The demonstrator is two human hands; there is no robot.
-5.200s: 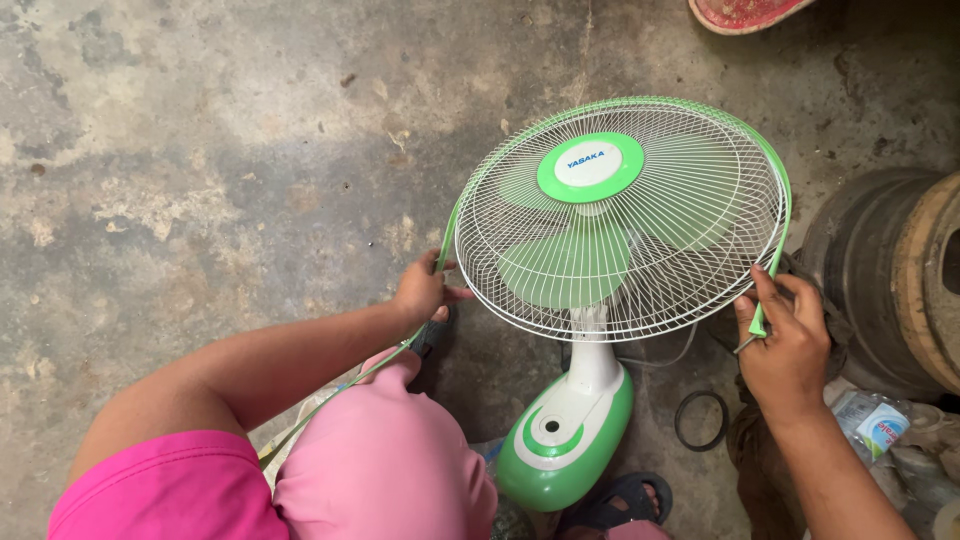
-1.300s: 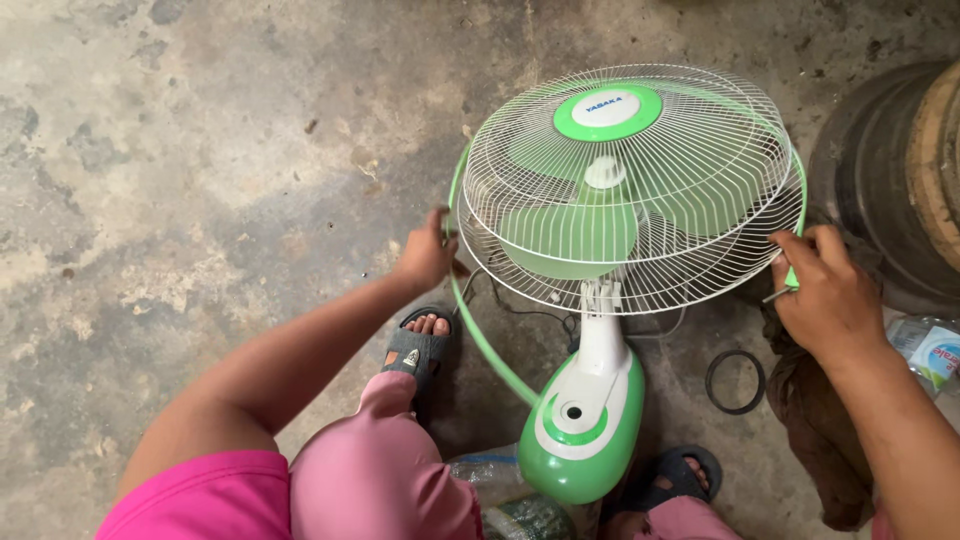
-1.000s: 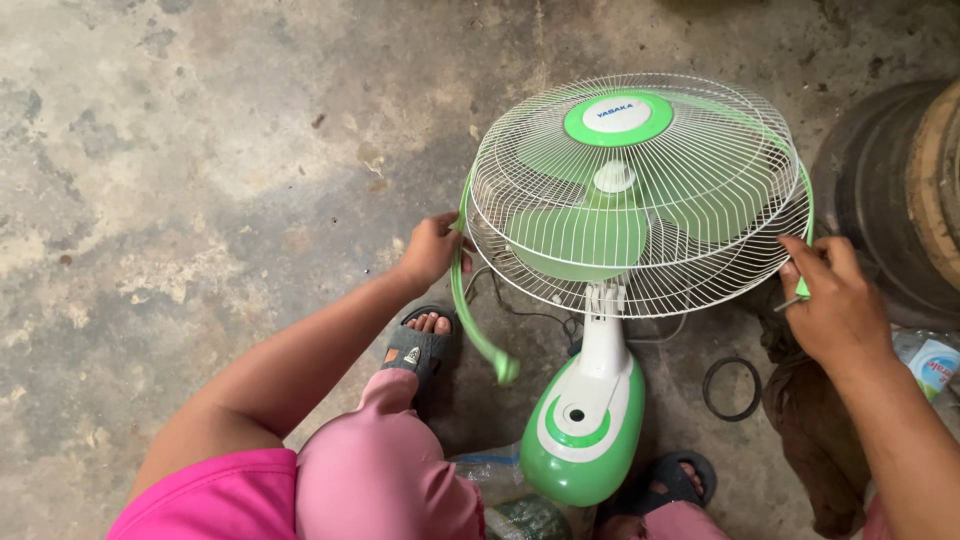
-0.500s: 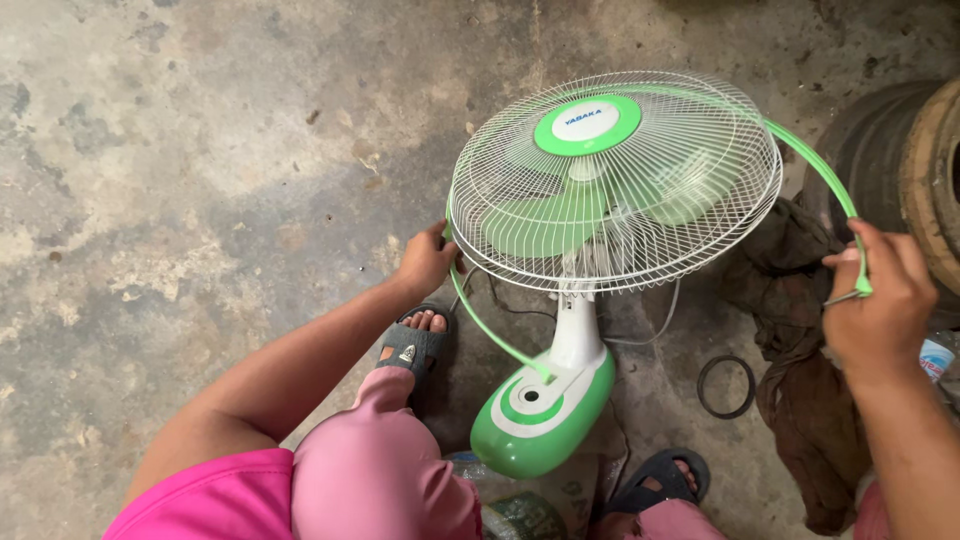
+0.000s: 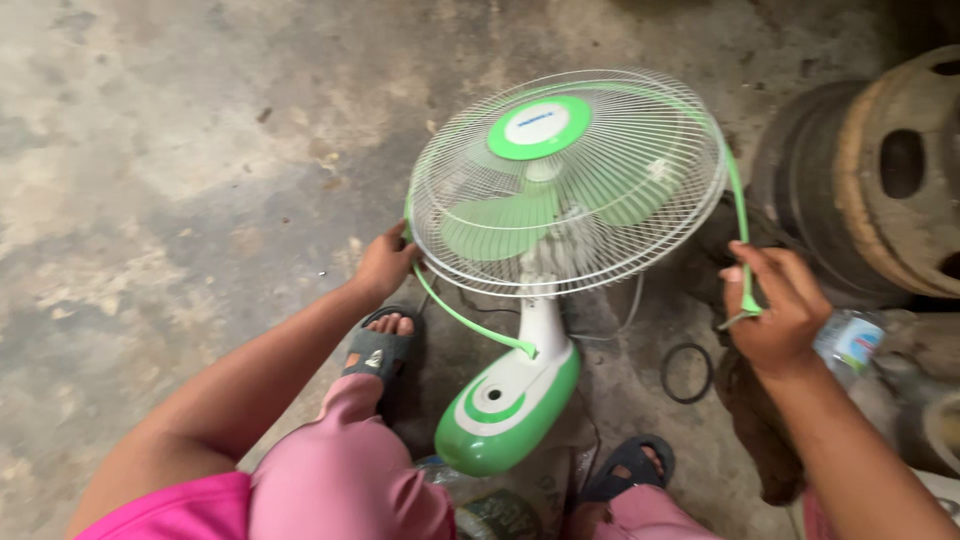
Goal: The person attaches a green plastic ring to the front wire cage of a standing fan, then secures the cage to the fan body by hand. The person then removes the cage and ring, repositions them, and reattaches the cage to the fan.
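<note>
Fan stands on the concrete floor, tilted; white wire cage, green blades, glossy green-and-white oval base. Green plastic rim band hangs half off the cage: thin, flexible, curved.

Left hand: grip closed on the cage edge and the band there. Right hand: grip pinching the band's free end; a small metal piece, possibly a screw or clip, sticks out beside it, too blurred to be sure.

Risks (judgement): band could spring or snap if bent sharply; the tilted fan may topple if the left grip slackens; the small part could drop among clutter near the black rubber ring and rusty wheel rim.
</note>
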